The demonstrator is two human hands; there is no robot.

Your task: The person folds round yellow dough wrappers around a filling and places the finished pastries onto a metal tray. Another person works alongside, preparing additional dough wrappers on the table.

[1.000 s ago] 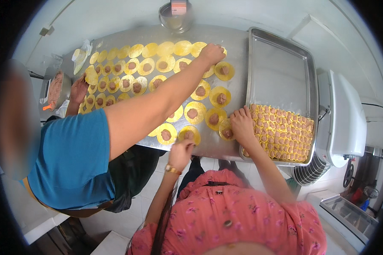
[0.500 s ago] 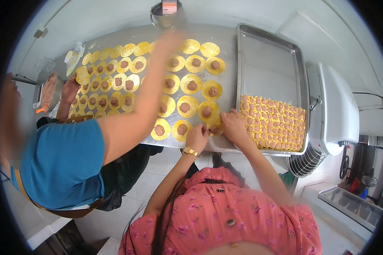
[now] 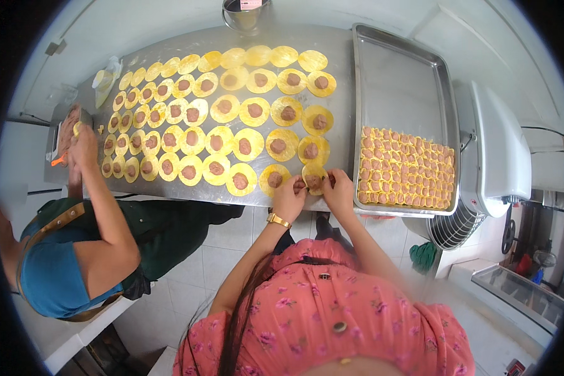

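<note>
Near the table's front edge, my left hand [image 3: 289,197] pinches the left edge of a round yellow dumpling wrapper [image 3: 314,169] with a lump of pinkish meat filling in its middle. My right hand [image 3: 339,190] has closed fingers on the right edge of the same wrapper. Rows of similar wrappers with filling [image 3: 281,145] lie flat on the steel table [image 3: 338,56]; the back row is plain wrappers [image 3: 284,56]. Right of my hands is a metal tray [image 3: 357,94], its near part packed with shaped open-topped dumplings [image 3: 407,169].
At the left a co-worker in a blue sleeve [image 3: 59,276] has a hand [image 3: 83,147] over a container of meat filling [image 3: 66,133] with an orange-handled tool [image 3: 59,161]. A metal bucket [image 3: 243,22] stands at the back. Beyond the tray is a white appliance [image 3: 498,144].
My right hand has come left from beside the tray onto the wrapper's edge, and the wrapper now shows between both hands. The co-worker's arm has drawn back from across the table to the filling container.
</note>
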